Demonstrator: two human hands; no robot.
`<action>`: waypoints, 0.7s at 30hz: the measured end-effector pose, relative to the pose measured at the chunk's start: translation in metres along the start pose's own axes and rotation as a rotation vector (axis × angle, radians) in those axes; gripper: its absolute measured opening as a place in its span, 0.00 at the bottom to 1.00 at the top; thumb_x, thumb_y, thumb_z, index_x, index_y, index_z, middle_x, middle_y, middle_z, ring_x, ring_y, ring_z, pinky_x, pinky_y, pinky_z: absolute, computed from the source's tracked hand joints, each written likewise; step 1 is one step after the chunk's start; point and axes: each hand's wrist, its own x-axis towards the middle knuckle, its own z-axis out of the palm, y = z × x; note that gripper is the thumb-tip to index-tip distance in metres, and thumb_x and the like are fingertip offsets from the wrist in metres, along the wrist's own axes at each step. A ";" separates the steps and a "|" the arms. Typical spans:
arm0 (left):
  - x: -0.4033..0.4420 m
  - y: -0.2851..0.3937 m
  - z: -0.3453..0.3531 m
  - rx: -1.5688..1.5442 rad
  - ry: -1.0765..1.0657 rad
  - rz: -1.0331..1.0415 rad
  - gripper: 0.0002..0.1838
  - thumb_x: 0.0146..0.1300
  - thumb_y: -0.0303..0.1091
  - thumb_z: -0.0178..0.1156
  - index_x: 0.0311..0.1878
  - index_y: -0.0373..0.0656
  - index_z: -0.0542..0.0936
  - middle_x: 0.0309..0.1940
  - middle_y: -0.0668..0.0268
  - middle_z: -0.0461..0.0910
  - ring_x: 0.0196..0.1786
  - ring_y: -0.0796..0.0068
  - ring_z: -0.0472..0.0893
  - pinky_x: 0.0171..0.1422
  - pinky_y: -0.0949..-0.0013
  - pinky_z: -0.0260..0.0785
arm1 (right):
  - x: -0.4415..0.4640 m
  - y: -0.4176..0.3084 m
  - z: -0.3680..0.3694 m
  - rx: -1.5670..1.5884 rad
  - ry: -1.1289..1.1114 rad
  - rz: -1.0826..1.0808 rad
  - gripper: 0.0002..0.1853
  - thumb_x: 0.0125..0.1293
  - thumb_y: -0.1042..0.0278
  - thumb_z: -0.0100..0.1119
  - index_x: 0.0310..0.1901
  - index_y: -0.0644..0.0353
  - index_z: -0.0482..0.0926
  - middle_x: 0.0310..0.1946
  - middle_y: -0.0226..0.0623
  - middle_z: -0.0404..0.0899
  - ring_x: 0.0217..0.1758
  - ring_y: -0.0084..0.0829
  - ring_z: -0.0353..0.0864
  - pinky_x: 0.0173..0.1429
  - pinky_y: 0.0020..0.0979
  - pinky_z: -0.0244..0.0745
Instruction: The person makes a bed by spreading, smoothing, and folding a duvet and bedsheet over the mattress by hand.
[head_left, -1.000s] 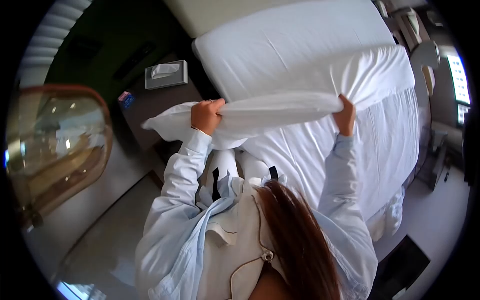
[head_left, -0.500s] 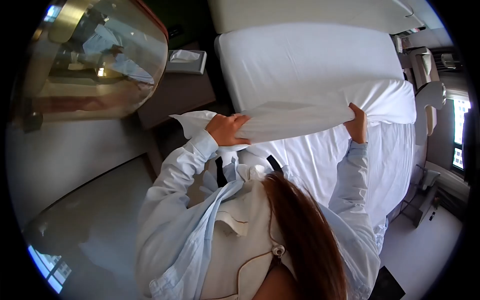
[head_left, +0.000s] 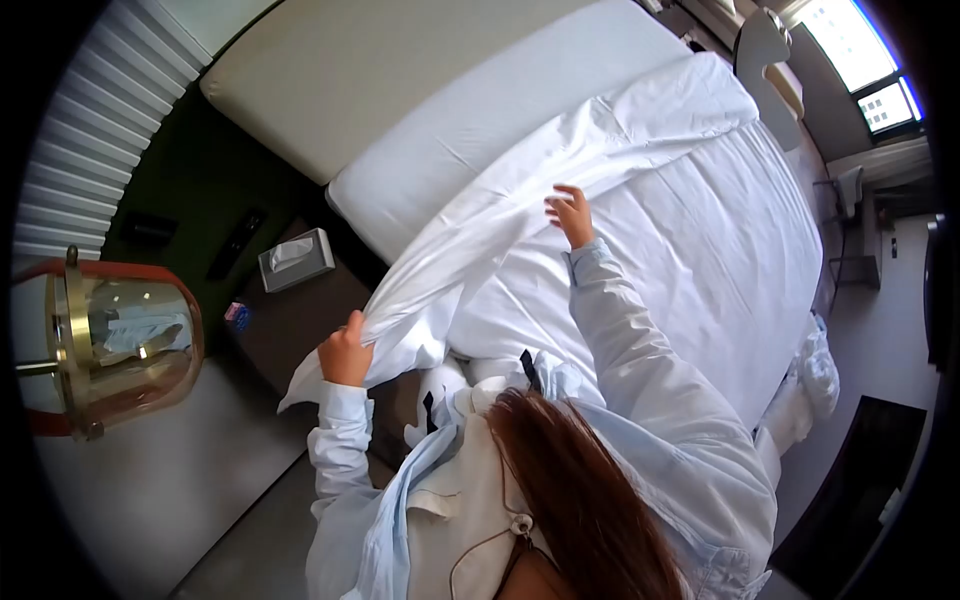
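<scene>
A white bed sheet point(head_left: 620, 120) lies across the bed with its upper part folded back in a long, loose band. My left hand point(head_left: 346, 350) is closed around the gathered edge of this band at the bed's near left side. Below that grip, a pointed corner of the fabric hangs out to the left. Over the sheet near the middle of the bed is my right hand point(head_left: 571, 217), its fingers apart and slightly bent, close to the lower border of the fold. Beyond the fold, the white-covered mattress point(head_left: 470, 125) shows.
A pale headboard point(head_left: 330, 70) rises behind the mattress. To the left are a dark nightstand point(head_left: 310, 310) with a grey tissue box point(head_left: 297, 262), and a glass-shaded lamp point(head_left: 140, 340). Bundled white fabric point(head_left: 815, 375) lies past the bed's foot; a chair point(head_left: 848, 195) stands farther right.
My view has turned. My left hand still grips the sheet, now lower and farther left; my right hand has let go of it and moved left. The folded band now runs diagonally.
</scene>
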 end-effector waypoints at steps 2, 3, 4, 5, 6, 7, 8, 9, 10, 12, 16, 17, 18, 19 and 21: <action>0.001 0.009 0.006 0.036 0.001 0.061 0.13 0.42 0.33 0.60 0.31 0.48 0.67 0.18 0.58 0.75 0.25 0.55 0.76 0.25 0.56 0.67 | 0.003 0.032 -0.010 -0.044 -0.055 0.151 0.16 0.55 0.69 0.50 0.46 0.62 0.67 0.33 0.41 0.75 0.29 0.29 0.74 0.31 0.29 0.73; 0.001 0.008 0.007 0.043 -0.007 0.071 0.13 0.42 0.33 0.60 0.31 0.48 0.67 0.18 0.58 0.75 0.25 0.55 0.76 0.25 0.56 0.67 | -0.006 0.038 -0.008 -0.098 -0.054 0.220 0.16 0.55 0.69 0.49 0.46 0.63 0.67 0.34 0.42 0.75 0.29 0.30 0.74 0.30 0.29 0.73; 0.000 0.006 0.008 0.051 -0.003 0.073 0.13 0.41 0.33 0.60 0.31 0.48 0.67 0.18 0.59 0.75 0.24 0.56 0.76 0.25 0.56 0.67 | -0.011 0.038 -0.010 0.074 -0.066 0.397 0.15 0.55 0.64 0.52 0.42 0.62 0.67 0.31 0.38 0.72 0.29 0.29 0.72 0.33 0.30 0.74; -0.002 0.005 0.009 0.056 -0.004 0.072 0.13 0.41 0.32 0.60 0.30 0.48 0.67 0.18 0.59 0.74 0.24 0.56 0.76 0.25 0.56 0.67 | -0.011 0.047 -0.012 0.075 -0.059 0.409 0.15 0.55 0.64 0.52 0.42 0.62 0.67 0.31 0.38 0.72 0.29 0.29 0.72 0.33 0.30 0.74; -0.004 0.008 0.000 0.045 0.011 0.095 0.13 0.40 0.32 0.60 0.30 0.48 0.67 0.17 0.59 0.74 0.23 0.56 0.76 0.24 0.57 0.67 | -0.010 0.061 -0.015 0.221 0.147 0.421 0.16 0.53 0.61 0.55 0.39 0.63 0.66 0.28 0.37 0.70 0.28 0.29 0.71 0.33 0.31 0.74; -0.006 0.009 -0.002 0.052 0.000 0.097 0.13 0.40 0.32 0.60 0.30 0.48 0.67 0.17 0.59 0.74 0.23 0.56 0.76 0.24 0.57 0.67 | -0.008 0.075 -0.015 0.368 0.353 0.424 0.18 0.52 0.59 0.57 0.36 0.63 0.66 0.25 0.36 0.67 0.26 0.29 0.70 0.33 0.31 0.74; -0.005 0.009 -0.004 0.036 0.003 0.100 0.14 0.40 0.32 0.60 0.30 0.48 0.67 0.17 0.59 0.74 0.23 0.56 0.76 0.24 0.57 0.67 | -0.006 0.081 -0.015 0.437 0.420 0.460 0.23 0.48 0.51 0.62 0.33 0.61 0.64 0.24 0.34 0.62 0.24 0.30 0.68 0.33 0.32 0.74; -0.003 0.009 -0.007 0.020 0.010 0.102 0.14 0.39 0.31 0.61 0.30 0.48 0.67 0.17 0.59 0.74 0.23 0.56 0.76 0.24 0.57 0.67 | -0.005 0.085 -0.014 0.447 0.417 0.463 0.23 0.48 0.51 0.62 0.33 0.61 0.64 0.24 0.34 0.62 0.24 0.30 0.68 0.33 0.32 0.74; -0.004 0.008 -0.005 0.046 -0.002 0.107 0.15 0.39 0.31 0.61 0.31 0.47 0.67 0.18 0.59 0.75 0.23 0.57 0.76 0.24 0.58 0.67 | -0.004 0.090 -0.012 0.519 0.285 0.515 0.24 0.47 0.49 0.61 0.33 0.61 0.65 0.24 0.35 0.63 0.25 0.31 0.69 0.34 0.32 0.74; -0.006 0.007 -0.006 0.037 -0.004 0.136 0.15 0.39 0.31 0.61 0.32 0.46 0.67 0.18 0.59 0.75 0.22 0.57 0.76 0.24 0.58 0.67 | -0.013 0.075 -0.001 0.528 0.125 0.530 0.27 0.46 0.41 0.59 0.33 0.59 0.66 0.24 0.33 0.65 0.28 0.32 0.71 0.39 0.34 0.75; -0.012 0.012 -0.006 0.035 0.007 0.178 0.17 0.38 0.31 0.62 0.33 0.45 0.69 0.18 0.59 0.75 0.22 0.58 0.76 0.23 0.61 0.67 | -0.002 0.060 0.020 0.457 -0.067 0.578 0.29 0.47 0.41 0.58 0.37 0.61 0.68 0.28 0.35 0.69 0.34 0.34 0.74 0.45 0.37 0.74; -0.013 0.012 -0.005 0.029 0.013 0.186 0.17 0.37 0.31 0.62 0.34 0.45 0.69 0.18 0.59 0.75 0.22 0.58 0.76 0.22 0.61 0.67 | -0.005 0.054 0.024 0.453 -0.070 0.576 0.29 0.47 0.41 0.58 0.37 0.61 0.68 0.28 0.35 0.69 0.34 0.34 0.74 0.45 0.37 0.74; -0.014 0.014 -0.007 0.018 0.034 0.213 0.18 0.37 0.31 0.62 0.35 0.46 0.70 0.17 0.60 0.75 0.21 0.59 0.76 0.22 0.61 0.67 | -0.014 0.045 0.031 0.332 -0.121 0.546 0.28 0.47 0.42 0.58 0.39 0.61 0.68 0.31 0.37 0.70 0.36 0.35 0.74 0.45 0.37 0.74; -0.015 0.016 -0.009 0.017 0.029 0.209 0.18 0.37 0.31 0.62 0.35 0.46 0.70 0.17 0.60 0.75 0.21 0.59 0.76 0.22 0.61 0.67 | -0.020 0.042 0.038 0.213 -0.171 0.518 0.28 0.47 0.44 0.59 0.40 0.60 0.69 0.34 0.38 0.72 0.38 0.36 0.74 0.46 0.37 0.74; -0.020 0.023 -0.011 -0.092 0.041 0.281 0.18 0.38 0.31 0.61 0.36 0.46 0.70 0.17 0.60 0.75 0.20 0.60 0.76 0.20 0.61 0.67 | -0.009 0.059 0.044 0.237 -0.127 0.558 0.25 0.48 0.50 0.59 0.43 0.58 0.70 0.38 0.40 0.74 0.40 0.36 0.75 0.47 0.37 0.73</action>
